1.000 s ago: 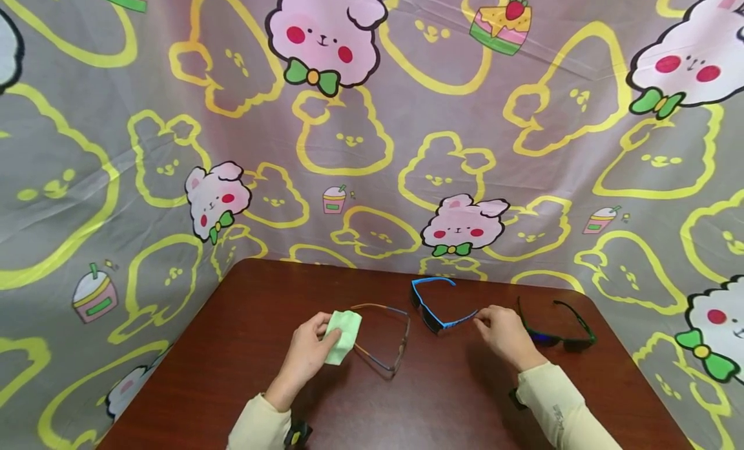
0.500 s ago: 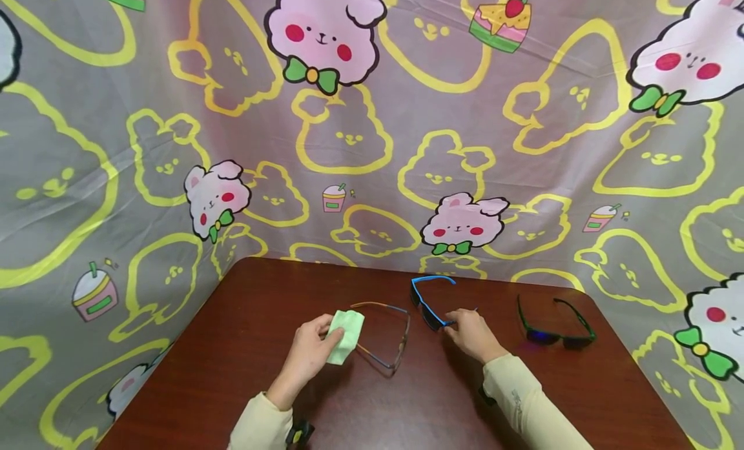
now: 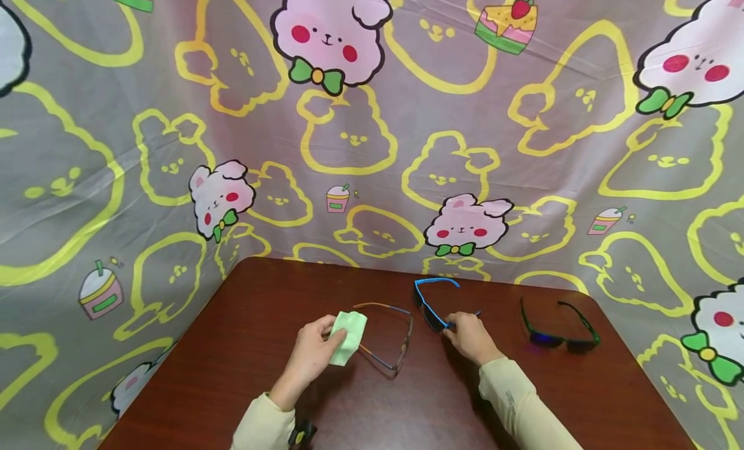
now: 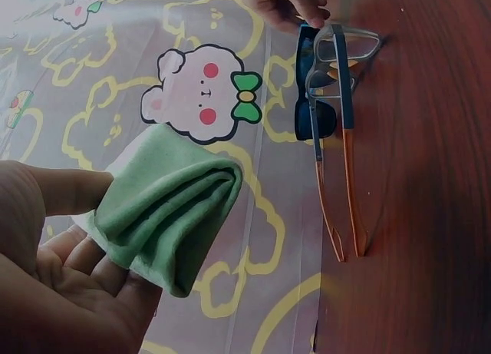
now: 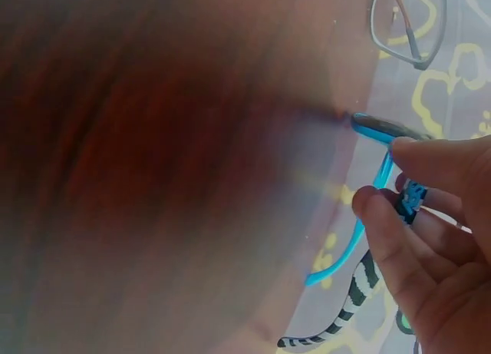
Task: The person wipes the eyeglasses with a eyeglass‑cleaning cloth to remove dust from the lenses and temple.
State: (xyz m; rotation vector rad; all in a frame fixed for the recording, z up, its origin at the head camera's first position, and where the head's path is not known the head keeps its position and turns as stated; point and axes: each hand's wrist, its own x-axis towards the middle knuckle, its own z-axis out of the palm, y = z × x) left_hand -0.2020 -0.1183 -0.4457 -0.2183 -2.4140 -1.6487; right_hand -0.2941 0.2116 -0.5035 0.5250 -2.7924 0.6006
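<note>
Right hand (image 3: pixel 469 337) pinching the blue-framed, dark-lensed sunglasses (image 3: pixel 428 308), just right of centre, lower half of the frame
imo the trick is gripping only by the hinge corner, not smudging the lenses (image 3: pixel 433 320); that hand is reaching in from lower right, fingers curling round the near corner; the left hand (image 3: pixel 314 348) is pinching a folded pale-green cloth (image 3: pixel 350 336), lower centre

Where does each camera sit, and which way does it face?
Head: worn on the head, facing forward and down at the table; left hand, right hand, sleeves show.
Left wrist: on that wrist, facing past the green cloth to eyeglasses; left hand near, right hand beyond.
Right wrist: on that wrist, facing blue-framed sunglasses; right hand shows.
Both wrist views share the eyeglasses.
</note>
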